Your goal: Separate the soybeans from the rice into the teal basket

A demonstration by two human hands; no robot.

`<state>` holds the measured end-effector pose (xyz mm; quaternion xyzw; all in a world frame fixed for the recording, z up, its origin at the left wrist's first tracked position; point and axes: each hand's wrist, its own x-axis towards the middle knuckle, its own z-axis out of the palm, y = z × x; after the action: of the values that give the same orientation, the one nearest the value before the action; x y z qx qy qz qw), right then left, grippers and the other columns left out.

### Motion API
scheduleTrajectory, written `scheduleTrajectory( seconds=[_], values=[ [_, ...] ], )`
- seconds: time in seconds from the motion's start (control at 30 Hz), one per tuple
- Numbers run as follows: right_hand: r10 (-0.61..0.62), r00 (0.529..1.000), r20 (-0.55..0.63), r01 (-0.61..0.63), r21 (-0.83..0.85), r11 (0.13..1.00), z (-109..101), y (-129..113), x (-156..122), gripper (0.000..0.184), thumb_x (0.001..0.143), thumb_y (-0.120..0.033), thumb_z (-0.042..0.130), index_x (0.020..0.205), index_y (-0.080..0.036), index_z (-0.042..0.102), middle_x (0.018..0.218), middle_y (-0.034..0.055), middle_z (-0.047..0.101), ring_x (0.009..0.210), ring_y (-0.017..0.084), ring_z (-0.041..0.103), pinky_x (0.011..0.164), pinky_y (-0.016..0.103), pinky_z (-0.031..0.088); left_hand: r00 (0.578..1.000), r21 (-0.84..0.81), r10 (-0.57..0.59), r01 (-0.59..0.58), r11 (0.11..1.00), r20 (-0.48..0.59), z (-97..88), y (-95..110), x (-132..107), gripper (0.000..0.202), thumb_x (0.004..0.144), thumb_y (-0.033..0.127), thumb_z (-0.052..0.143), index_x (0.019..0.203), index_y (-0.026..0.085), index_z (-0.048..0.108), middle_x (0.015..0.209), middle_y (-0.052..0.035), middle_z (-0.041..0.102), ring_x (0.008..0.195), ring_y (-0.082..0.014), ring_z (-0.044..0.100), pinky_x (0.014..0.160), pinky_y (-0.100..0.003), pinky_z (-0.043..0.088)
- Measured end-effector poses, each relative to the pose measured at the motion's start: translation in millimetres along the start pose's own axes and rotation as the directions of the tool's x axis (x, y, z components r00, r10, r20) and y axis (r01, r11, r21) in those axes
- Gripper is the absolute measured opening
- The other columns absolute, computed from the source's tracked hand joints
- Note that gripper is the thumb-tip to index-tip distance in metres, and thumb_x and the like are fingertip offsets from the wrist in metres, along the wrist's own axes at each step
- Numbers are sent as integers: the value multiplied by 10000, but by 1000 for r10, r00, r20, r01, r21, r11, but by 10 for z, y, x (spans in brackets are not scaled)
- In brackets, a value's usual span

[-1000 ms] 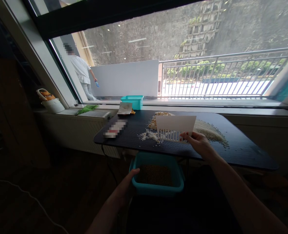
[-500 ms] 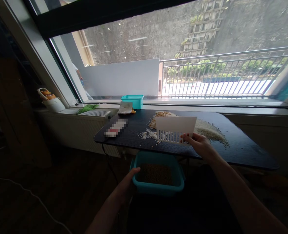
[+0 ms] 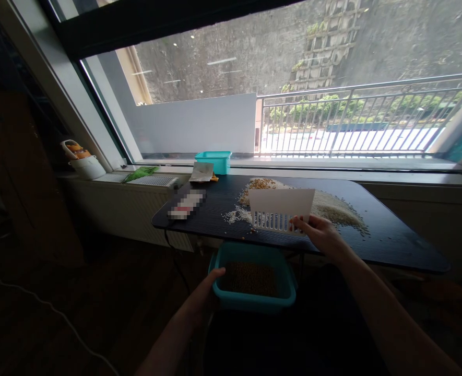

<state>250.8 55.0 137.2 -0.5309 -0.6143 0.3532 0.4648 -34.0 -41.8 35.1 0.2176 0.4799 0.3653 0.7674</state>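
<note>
My right hand (image 3: 319, 232) pinches the lower right corner of a white slotted card (image 3: 281, 203), with a row of slots along its lower edge. The card stands over the near side of the dark table, in front of piled grains. My left hand (image 3: 209, 290) grips the left rim of a teal plastic tub (image 3: 254, 301), its thumb over the edge. Brown grains or beans (image 3: 250, 278) cover the tub's bottom. Behind the card lie yellowish kernels (image 3: 262, 183), white grains (image 3: 238, 214) to its left and a pale grain heap (image 3: 332, 210) to its right.
On the dark table (image 3: 211, 201) are a blurred-out flat item (image 3: 187, 204) and a paper packet (image 3: 201, 172). A second teal tub (image 3: 218, 163) stands by the window. A radiator (image 3: 144, 206) borders the left side, with a white pot (image 3: 87, 167) beyond. A cable crosses the floor.
The card and my right hand have shifted very slightly down, and a few grains at the table's front edge lie differently. My left hand keeps its hold on the tub.
</note>
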Motion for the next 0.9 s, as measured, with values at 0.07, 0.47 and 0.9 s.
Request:
scheduleTrajectory(
  seconds=[0.07,0.47,0.9],
  values=[
    [-2,1000,16,2,-17,1000,6,-23,-27,339,654,-509,646,589,-178,684,649,39,679,673,200,599,692,320,447,1000,-1,4,-4,1000,5,22,6,-24,734,780,524,544,1375,124,387,1268,-147,561,1171,-319,508,835,-354,436],
    [-10,996,86,13,-42,999,53,-83,-72,363,681,-533,619,631,-180,686,698,54,676,710,209,593,703,325,437,1000,6,-18,18,1000,11,-59,-17,32,741,761,542,563,1362,138,403,1274,-153,555,1196,-337,489,903,-414,421],
    [-17,995,96,21,-42,999,46,-179,-165,431,669,-603,625,626,-180,694,700,57,686,719,216,607,672,298,449,999,-6,-5,5,1000,47,-54,-13,26,742,757,544,583,1350,131,417,1340,-166,493,1256,-341,440,968,-423,393]
  ],
)
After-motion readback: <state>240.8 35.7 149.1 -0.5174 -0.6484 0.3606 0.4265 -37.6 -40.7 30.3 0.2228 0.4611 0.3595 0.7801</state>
